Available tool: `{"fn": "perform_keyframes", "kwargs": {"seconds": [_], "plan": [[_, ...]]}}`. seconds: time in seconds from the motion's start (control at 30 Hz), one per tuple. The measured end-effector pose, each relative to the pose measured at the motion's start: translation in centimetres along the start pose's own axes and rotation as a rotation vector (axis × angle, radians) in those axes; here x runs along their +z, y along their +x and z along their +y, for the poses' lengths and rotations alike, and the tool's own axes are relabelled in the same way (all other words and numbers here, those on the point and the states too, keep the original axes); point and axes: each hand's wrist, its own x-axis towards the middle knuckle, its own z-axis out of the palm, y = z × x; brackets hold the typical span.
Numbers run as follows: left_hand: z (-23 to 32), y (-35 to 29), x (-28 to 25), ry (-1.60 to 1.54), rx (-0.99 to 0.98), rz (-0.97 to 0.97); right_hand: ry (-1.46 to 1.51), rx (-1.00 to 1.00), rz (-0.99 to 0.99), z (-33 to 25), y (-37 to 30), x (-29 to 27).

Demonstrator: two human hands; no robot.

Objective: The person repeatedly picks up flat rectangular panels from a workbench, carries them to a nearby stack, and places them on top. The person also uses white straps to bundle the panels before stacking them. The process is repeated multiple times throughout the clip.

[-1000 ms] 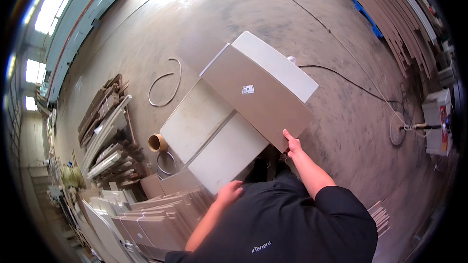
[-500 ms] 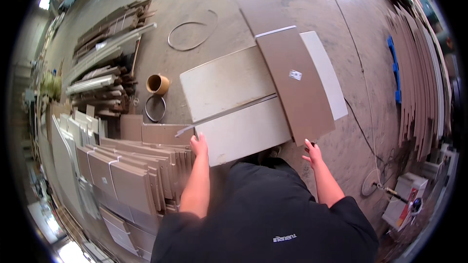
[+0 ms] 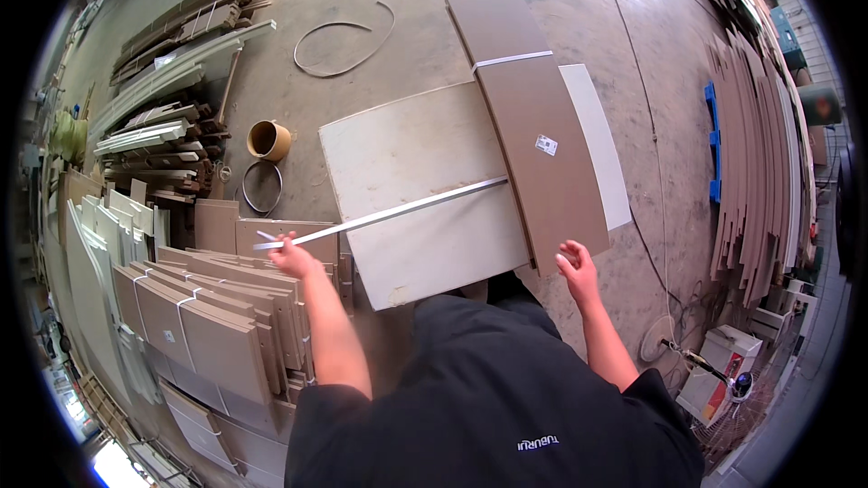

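A stack of long brown panels [image 3: 533,108] lies crosswise over pale boards [image 3: 407,145] on the floor before me. One white strap [image 3: 512,60] crosses the stack near its far end, and a white label [image 3: 546,145] sticks to its top. My left hand [image 3: 293,258] is closed around a second, loose white strap [image 3: 398,210] close to its free end. That strap stretches over the pale boards to the stack's left edge, where the stack hides it. Off the stack's near right corner hangs my right hand [image 3: 577,269], fingers curved and apart, holding nothing.
Strapped brown panels [image 3: 190,316] stand at the near left, with piled strips [image 3: 172,81] beyond. A cardboard tube ring [image 3: 268,140] and a hoop [image 3: 262,186] lie left of the boards. Long brown boards [image 3: 750,163] stand right; a pedestal fan [image 3: 743,385] lies near right.
My left hand has moved left and pulled the strap's end with it. The strap now looks lifted and tighter. My right hand stays near the stack's corner.
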Motion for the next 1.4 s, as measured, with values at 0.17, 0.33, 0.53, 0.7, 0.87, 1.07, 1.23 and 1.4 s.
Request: {"fn": "perform_keyframes", "kwargs": {"seconds": [0.17,0.33,0.53,0.7,0.87,1.07,1.23,1.4], "plan": [[15.3,-8.3,0.5,0.488,0.750,-0.365,-0.202,-0.553,-0.122,-12.7,3.2,5.1],[21.7,-25.0,5.2,0.662,1.324,-1.065,-0.381,-1.294,-0.181,-21.0,3.4,7.1],[23.4,-34.8,6.9,0.558,1.182,-1.168,-0.668,-1.245,-0.100,-15.7,8.9,2.4],[25.5,-32.7,5.5,0.295,0.803,-0.719,-0.817,-0.916,0.135,-5.8,18.1,-9.8],[27.5,-30.8,4.9,-0.137,0.376,-0.621,-0.926,-0.464,0.269,3.7,26.6,-20.8],[28.8,-36.8,7.2,-0.169,0.420,-0.642,-0.209,-0.238,0.402,5.1,33.3,-22.5],[30.4,-40.6,8.9,-0.087,0.507,-0.669,0.096,-0.133,0.292,7.3,37.7,-18.1],[31.2,-43.7,9.4,-0.020,0.595,-0.782,0.102,0.092,0.208,9.3,39.7,-11.9]]}}
